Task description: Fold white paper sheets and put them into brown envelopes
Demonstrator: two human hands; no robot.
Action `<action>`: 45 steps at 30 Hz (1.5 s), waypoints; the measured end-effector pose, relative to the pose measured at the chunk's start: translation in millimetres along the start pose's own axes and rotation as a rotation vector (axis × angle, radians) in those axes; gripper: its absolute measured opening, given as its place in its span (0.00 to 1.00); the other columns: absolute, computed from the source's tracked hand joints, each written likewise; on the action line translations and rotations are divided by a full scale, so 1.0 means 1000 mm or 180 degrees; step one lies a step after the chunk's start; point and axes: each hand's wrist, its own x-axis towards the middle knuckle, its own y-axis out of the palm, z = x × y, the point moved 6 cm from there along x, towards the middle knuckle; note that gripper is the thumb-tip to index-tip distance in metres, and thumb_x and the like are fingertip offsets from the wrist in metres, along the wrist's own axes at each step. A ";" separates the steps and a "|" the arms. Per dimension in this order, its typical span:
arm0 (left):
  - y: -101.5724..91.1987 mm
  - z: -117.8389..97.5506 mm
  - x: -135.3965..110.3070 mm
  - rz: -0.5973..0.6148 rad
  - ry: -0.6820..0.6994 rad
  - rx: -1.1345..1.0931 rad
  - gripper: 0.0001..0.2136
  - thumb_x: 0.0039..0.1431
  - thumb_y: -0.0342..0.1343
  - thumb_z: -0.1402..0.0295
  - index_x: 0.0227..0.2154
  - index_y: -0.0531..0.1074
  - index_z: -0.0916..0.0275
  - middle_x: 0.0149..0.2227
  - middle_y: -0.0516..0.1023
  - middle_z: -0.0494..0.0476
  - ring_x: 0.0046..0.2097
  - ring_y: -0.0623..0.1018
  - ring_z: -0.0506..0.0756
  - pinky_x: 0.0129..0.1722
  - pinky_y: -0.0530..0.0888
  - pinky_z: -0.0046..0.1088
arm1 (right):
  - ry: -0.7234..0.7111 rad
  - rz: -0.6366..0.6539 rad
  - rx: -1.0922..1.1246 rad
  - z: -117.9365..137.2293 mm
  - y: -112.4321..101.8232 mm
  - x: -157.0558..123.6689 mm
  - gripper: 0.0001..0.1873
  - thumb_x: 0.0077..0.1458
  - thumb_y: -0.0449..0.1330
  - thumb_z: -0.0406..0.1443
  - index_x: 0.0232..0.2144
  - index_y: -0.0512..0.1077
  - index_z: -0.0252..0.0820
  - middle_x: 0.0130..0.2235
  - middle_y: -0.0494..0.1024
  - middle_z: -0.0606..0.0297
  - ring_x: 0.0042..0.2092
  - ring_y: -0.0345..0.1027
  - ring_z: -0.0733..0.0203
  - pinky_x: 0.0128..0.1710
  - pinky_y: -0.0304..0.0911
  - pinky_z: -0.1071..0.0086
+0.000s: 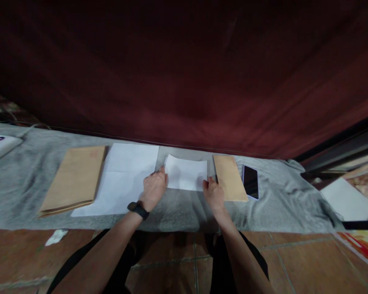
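A white folded sheet of paper (185, 173) lies in front of me on the grey cloth, its top left corner lifted a little. My left hand (155, 187), with a black band on the wrist, is closed at the sheet's left edge, fingers curled. At the lower right corner, my right hand (214, 193) pinches the same sheet's edge. Larger white sheets (122, 179) spread out to the left, partly under my left forearm and hand. Just right of my right hand is a brown envelope (230, 177).
A stack of brown envelopes (75, 175) overlaps the white sheets' left side. Beyond the single envelope lies a phone (250, 182). A white device (1, 147) with a cable sits far left. Dark red fabric (184, 94) rises behind the grey cloth (282, 196). A crumpled tissue (57, 237) lies on the tiled floor.
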 end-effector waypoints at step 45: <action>-0.002 0.013 0.001 0.0622 -0.0383 -0.0052 0.26 0.68 0.45 0.66 0.68 0.56 0.61 0.46 0.83 0.66 0.46 0.83 0.64 0.47 0.76 0.41 | -0.0019 -0.0092 -0.0192 -0.001 -0.004 -0.005 0.14 0.70 0.52 0.38 0.46 0.74 0.37 0.39 0.83 0.54 0.40 0.79 0.55 0.36 0.64 0.69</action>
